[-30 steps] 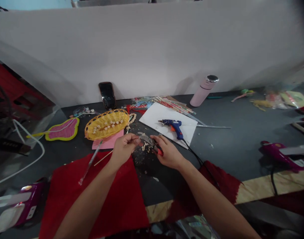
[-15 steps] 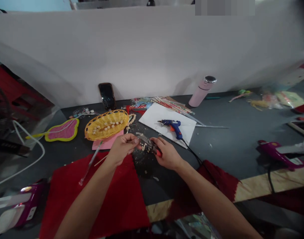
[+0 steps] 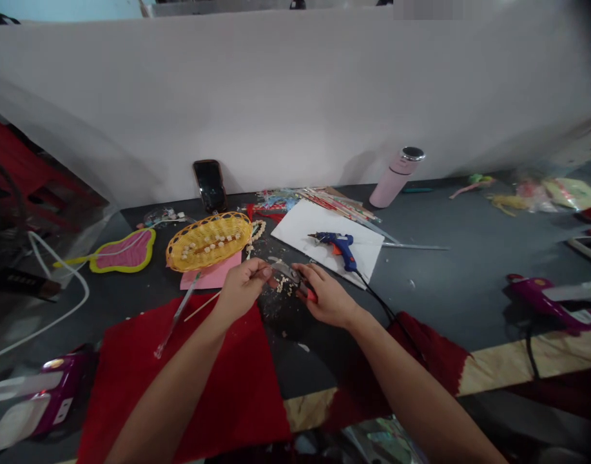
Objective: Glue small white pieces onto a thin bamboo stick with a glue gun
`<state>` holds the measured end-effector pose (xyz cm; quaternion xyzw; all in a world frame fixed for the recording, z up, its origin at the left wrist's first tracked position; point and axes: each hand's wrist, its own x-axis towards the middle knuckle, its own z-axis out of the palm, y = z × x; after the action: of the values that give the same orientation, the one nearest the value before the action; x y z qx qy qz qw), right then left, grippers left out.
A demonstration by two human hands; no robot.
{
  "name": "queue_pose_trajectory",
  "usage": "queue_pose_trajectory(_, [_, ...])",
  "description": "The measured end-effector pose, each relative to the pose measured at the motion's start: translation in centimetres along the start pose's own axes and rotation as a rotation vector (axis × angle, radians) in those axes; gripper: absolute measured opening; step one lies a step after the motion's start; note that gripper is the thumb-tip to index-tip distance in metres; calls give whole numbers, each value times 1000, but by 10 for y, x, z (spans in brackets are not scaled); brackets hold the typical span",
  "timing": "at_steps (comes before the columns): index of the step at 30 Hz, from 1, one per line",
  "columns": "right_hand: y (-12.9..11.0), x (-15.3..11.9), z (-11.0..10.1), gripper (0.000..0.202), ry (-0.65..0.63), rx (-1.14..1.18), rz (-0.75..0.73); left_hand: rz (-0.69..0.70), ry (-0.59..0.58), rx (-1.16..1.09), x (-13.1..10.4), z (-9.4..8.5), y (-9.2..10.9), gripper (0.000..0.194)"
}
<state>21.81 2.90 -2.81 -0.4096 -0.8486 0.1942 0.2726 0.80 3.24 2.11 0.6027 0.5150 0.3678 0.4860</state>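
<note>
My right hand [image 3: 327,298] grips red-handled cutters [image 3: 292,278] whose metal jaws point left toward my left hand [image 3: 242,290]. My left hand pinches a thin wooden stick [image 3: 202,307] that trails back to the left, with its tip at the jaws. Small pale cut pieces [image 3: 280,285] lie scattered on the dark table just under the jaws. A yellow woven basket [image 3: 209,241] holding several pale pieces sits behind my left hand on a pink sheet [image 3: 213,276].
A blue glue gun [image 3: 339,246] lies on white paper [image 3: 307,227], its cord running toward me. Red felt [image 3: 189,380] covers the near table. A phone [image 3: 210,185] and pink bottle [image 3: 396,176] stand by the white wall. Purple tools [image 3: 546,295] lie at both sides.
Both hands stay in almost the same place, working the cutters at the stick's tip. The view shifts slightly; nothing else moves.
</note>
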Motion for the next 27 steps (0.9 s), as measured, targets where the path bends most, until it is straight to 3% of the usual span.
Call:
queue_pose_trajectory(4, [1, -1, -2, 64, -10, 9, -18, -141, -163, -259, 3, -4, -6, 23])
queue_pose_trajectory(7, [-1, -1, -1, 63, -6, 16, -13, -161, -193, -316, 4, -5, -7, 25])
queue_pose_trajectory(14, [-9, -1, 2, 56, 8, -16, 88, -55, -69, -272, 3, 2, -7, 23])
queue_pose_trajectory(23, [-6, 0, 6, 59, 72, -30, 108, 56, 181, 94, 2, 10, -10, 22])
queue_pose_trajectory(27, [-4, 1, 3, 60, 46, -6, 73, 75, 184, 185, 1, 9, -6, 18])
